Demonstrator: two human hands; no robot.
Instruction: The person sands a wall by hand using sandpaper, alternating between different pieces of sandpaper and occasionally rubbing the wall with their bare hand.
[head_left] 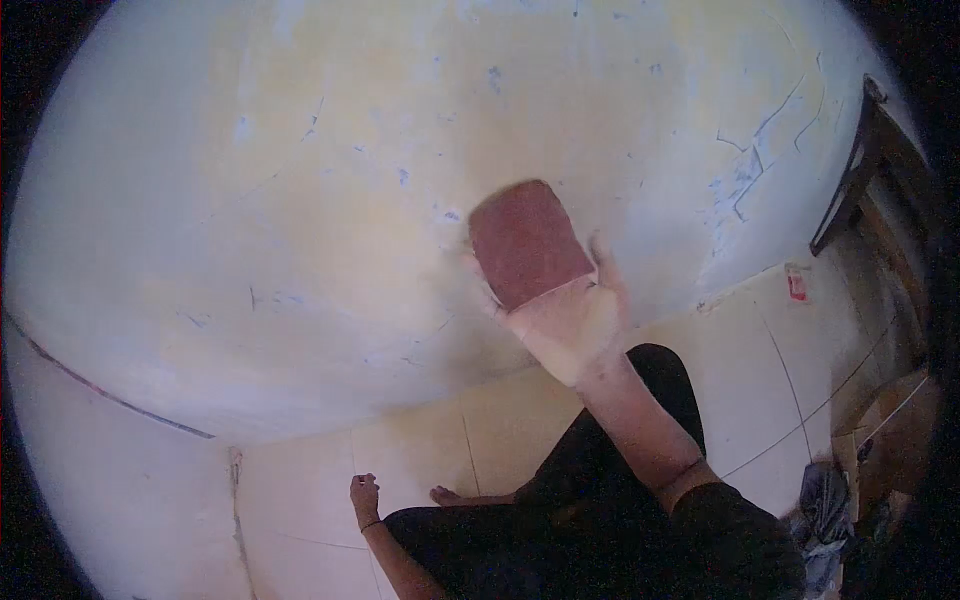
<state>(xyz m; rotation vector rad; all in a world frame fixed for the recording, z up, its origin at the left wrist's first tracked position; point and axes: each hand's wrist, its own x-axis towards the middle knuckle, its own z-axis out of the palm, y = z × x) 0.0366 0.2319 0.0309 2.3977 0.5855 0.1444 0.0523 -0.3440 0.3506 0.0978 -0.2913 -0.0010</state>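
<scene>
My right hand [570, 320] is raised in front of the wall [340, 230], palm turned up toward me. Across its fingers lies a rectangular reddish-brown piece of sandpaper [530, 245], which covers most of them. The thumb side sits along the sandpaper's right edge. Low on the left, my left hand [365, 494] hangs over the floor with its fingers curled in, a thin dark band round the wrist; I cannot tell whether anything is inside them. The wall's pale, yellowish surface shows bluish-white scuffs, chips and cracks.
My bent legs in dark trousers [660, 385] and a bare foot [445, 496] are on the tiled floor [745, 400]. At right are a dark wooden frame [850, 180], a small red-and-white packet [796, 284], a cardboard box [895, 420] and a dark plastic bag [822, 505].
</scene>
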